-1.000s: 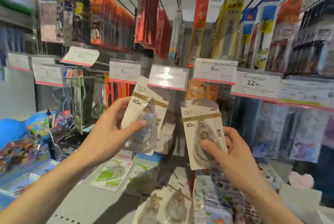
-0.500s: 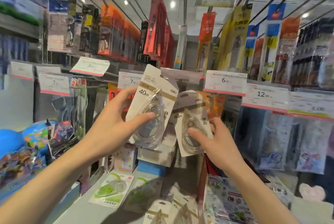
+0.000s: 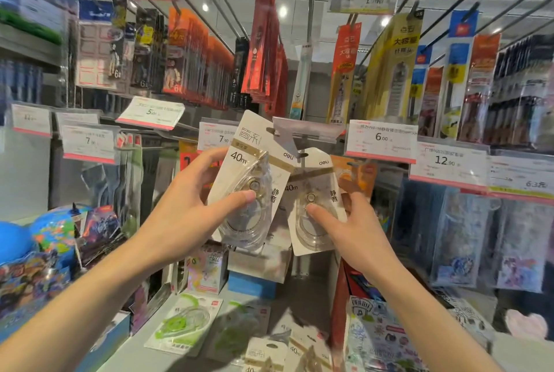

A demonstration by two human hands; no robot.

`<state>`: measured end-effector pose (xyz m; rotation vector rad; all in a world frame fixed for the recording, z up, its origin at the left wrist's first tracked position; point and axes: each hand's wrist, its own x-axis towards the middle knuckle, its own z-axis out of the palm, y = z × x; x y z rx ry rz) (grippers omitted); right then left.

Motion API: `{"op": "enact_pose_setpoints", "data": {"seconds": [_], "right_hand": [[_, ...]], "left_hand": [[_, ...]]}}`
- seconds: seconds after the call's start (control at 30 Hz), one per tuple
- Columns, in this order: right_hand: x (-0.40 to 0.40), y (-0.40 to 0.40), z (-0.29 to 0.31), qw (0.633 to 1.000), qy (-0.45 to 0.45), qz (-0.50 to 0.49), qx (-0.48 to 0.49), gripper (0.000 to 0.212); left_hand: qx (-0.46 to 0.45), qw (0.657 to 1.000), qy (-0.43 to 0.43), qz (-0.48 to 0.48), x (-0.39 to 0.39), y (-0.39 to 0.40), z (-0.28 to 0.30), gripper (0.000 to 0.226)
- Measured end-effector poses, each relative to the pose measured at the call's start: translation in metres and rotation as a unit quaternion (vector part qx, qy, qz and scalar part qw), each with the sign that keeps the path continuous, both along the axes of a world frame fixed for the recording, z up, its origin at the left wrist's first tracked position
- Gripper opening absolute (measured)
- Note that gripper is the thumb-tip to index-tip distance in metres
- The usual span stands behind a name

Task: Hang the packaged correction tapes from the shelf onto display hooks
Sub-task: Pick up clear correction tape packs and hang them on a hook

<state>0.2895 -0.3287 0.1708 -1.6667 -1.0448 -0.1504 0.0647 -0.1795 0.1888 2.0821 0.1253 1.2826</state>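
Stationery racks crowded round you, and nearest of all, low in the view, the grey shelf [image 3: 141, 353] carried stock not yet hung: two cream-carded correction tapes [image 3: 287, 353] at the bottom edge and two green ones [image 3: 184, 322] a little further back. So the job was clearly unfinished; at least those packs on the shelf were left.

Above them, your left hand [image 3: 183, 215] gripped one tilted pack [image 3: 254, 179], thumb pressed on the clear blister and fingers curled behind the card. It was waiting its turn, to my eye, with its hang hole up near the clear price-tag holder [image 3: 308, 131] but not on any hook.

Your right hand [image 3: 350, 227] pinched the second pack [image 3: 313, 200], thumb on the blister, fingers behind. Its hang slot sat right at the tip of the display hook [image 3: 292, 146] under that holder; whether it was threaded yet I could not tell.

Further back, price tags [image 3: 380, 140] and filled hooks of pens stood beyond.
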Motion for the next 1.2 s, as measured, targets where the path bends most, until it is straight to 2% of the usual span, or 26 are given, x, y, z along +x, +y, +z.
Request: {"op": "enact_pose_setpoints", "data": {"seconds": [0.13,0.33,0.4,0.53,0.63,0.7,0.77,0.87,0.97,1.07,1.2], "right_hand": [[0.000,0.007,-0.006,1.000,-0.004,0.001,0.006,0.054],[-0.002,0.030,-0.011,0.989,-0.108,-0.087,-0.047,0.079],[-0.002,0.038,-0.010,0.986,-0.122,-0.099,-0.059,0.079],[0.003,0.052,-0.007,0.985,-0.080,-0.125,-0.081,0.075],[0.004,0.046,-0.003,0.981,-0.087,-0.123,-0.121,0.062],[0.003,0.036,-0.002,0.982,-0.105,-0.117,-0.104,0.049],[0.001,0.026,-0.005,0.987,-0.109,-0.094,-0.065,0.031],[-0.008,0.011,-0.016,0.998,-0.061,0.013,-0.031,0.017],[-0.017,0.003,-0.029,0.994,-0.013,0.100,-0.050,0.028],[-0.021,0.000,-0.034,0.991,0.032,0.126,-0.041,0.040],[-0.017,-0.006,-0.041,0.981,0.094,0.172,0.007,0.036]], "left_hand": [[-0.011,1.000,0.006,-0.001,0.001,0.003,-0.007,0.061],[-0.028,0.999,0.014,0.026,0.001,0.009,-0.017,0.064],[-0.035,0.999,0.021,0.035,0.000,0.010,-0.019,0.065],[-0.049,0.998,0.023,0.045,0.000,0.013,-0.024,0.063],[-0.044,0.997,0.027,0.055,-0.001,0.012,-0.028,0.053],[-0.046,0.997,0.030,0.056,0.000,0.013,-0.032,0.052],[-0.055,0.997,0.032,0.051,0.002,0.014,-0.037,0.055],[-0.063,0.996,0.043,0.042,0.009,0.012,-0.045,0.061],[-0.056,0.997,0.047,0.025,0.022,0.004,-0.051,0.064],[-0.036,0.999,0.037,0.009,0.039,-0.002,-0.058,0.056],[-0.028,0.998,0.052,-0.018,0.053,-0.006,-0.061,0.051]]}}
